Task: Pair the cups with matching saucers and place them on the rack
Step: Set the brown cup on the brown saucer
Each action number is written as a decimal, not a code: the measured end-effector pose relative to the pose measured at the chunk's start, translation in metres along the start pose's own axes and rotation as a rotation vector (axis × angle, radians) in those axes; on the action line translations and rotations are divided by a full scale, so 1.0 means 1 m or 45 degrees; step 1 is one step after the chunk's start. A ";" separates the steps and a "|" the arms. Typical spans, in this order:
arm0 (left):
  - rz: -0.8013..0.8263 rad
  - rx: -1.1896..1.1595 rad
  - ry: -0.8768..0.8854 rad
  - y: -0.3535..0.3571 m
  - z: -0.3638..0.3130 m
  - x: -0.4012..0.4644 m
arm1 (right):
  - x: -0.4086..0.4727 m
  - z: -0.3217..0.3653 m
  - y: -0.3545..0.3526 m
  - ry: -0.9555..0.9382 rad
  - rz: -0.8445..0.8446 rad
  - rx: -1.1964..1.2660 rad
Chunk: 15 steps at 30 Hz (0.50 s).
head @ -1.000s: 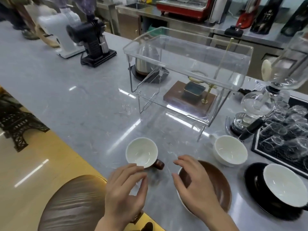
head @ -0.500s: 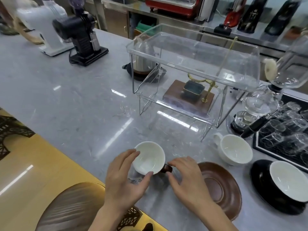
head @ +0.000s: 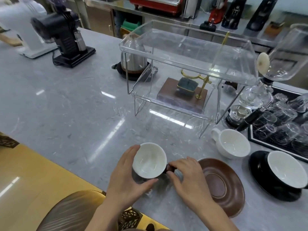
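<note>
Cupping the brown cup (head: pixel 150 160) near the worktop's (head: pixel 66 105) front edge, the left hand (head: pixel 128 177) curled round its body — the right hand (head: pixel 188 179) pinched its handle, just left of the brown saucer (head: pixel 223 185).

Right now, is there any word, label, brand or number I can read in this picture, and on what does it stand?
None can be read.
Black bottles at the back: pale marks, too blurred to read.
Black grinder, red machine, brown cup, brown saucer, clear rack: no lettering shows.
</note>
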<state>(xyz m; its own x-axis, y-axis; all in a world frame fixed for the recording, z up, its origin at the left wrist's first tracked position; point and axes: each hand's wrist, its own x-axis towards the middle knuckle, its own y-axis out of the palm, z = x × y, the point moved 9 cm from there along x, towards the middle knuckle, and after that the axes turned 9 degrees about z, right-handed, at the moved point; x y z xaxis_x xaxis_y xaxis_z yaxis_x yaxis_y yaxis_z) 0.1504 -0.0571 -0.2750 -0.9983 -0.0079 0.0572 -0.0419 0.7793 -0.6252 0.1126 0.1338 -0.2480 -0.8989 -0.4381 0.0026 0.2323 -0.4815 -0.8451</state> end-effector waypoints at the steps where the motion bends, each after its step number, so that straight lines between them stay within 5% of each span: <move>1: 0.005 -0.005 0.006 0.001 -0.001 0.001 | 0.000 0.000 0.000 0.011 0.003 0.011; 15: -0.013 -0.077 -0.008 -0.004 0.009 0.010 | 0.000 0.002 0.001 0.071 -0.037 0.131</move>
<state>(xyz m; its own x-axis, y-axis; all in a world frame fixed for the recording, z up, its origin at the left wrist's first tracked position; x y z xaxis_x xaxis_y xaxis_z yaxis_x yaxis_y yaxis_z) 0.1398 -0.0658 -0.2795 -0.9981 -0.0197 0.0585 -0.0499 0.8158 -0.5762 0.1139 0.1317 -0.2474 -0.9244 -0.3813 -0.0056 0.2400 -0.5702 -0.7856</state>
